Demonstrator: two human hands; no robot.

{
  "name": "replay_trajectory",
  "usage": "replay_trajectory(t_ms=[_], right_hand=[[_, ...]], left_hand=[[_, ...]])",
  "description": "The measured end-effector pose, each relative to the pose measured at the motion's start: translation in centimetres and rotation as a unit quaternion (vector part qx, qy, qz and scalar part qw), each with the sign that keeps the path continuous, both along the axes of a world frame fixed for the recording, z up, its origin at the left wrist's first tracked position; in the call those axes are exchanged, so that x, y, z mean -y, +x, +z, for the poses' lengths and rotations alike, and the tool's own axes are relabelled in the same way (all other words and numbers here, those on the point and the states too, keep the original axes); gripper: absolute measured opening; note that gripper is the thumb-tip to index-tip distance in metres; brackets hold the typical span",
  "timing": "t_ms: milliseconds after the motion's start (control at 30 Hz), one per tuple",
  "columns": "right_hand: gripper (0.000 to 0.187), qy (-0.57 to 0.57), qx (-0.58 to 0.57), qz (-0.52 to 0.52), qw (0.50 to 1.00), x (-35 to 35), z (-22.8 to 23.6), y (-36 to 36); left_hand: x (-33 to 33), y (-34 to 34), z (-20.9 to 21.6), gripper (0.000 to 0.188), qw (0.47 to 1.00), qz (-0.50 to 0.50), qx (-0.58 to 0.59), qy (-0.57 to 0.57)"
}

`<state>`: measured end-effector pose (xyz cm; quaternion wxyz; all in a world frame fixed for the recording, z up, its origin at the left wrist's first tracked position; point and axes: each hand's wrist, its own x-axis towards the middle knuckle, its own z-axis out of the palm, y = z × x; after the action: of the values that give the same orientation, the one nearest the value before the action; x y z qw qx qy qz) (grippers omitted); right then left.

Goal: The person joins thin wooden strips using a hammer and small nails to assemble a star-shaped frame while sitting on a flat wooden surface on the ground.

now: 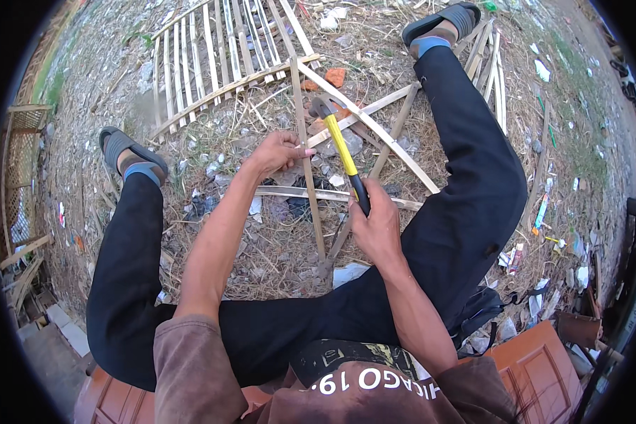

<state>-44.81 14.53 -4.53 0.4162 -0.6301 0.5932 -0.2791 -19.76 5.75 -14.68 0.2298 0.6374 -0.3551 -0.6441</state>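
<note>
Littered, dry-grass ground (pixel 212 275) surrounds everything; the left hand (pixel 278 154) pinches a wooden strip (pixel 309 172), the right hand (pixel 377 220) grips a yellow-handled hammer (pixel 342 147).

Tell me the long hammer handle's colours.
The long hammer handle is yellow, with a black lower grip, showing best in the head view.

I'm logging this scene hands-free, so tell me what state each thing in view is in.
Right hand: closed on the hammer
Hammer: held, head forward
Left hand: fingers on a slat
Slat: steadied by hand, crossing other slats
Slatted panel: lying on the ground, unheld
Brick piece: loose on the ground
Sandals: worn
</note>
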Motion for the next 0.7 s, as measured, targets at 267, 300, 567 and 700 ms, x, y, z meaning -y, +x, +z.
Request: replay_trajectory(t_ms=[267, 300, 567, 700], right_hand=[[0.019, -0.08, -0.033, 0.01, 0.996, -3.5, 1.4, -1.7], [0.019, -0.087, -0.035, 0.013, 0.995, -3.7, 1.9, -1.5], [0.024, 0.017, -0.007, 0.011, 1.0, -4.1, 2.8, -0.2], [0.019, 0.031, 0.014, 0.017, 0.999, -3.8, 1.5, 0.7]], left_hand=[[1.5, -2.0, 0.5, 0.031, 0.998, -0.007, 0.031, -0.049], [1.8, -2.0, -0.1, 0.031, 0.998, -0.004, 0.029, -0.056], [1.2, 0.2, -1.7, 0.016, 0.998, -0.015, -0.063, -0.009], [0.6, -0.2, -2.4, 0.012, 0.996, 0.016, -0.088, 0.018]])
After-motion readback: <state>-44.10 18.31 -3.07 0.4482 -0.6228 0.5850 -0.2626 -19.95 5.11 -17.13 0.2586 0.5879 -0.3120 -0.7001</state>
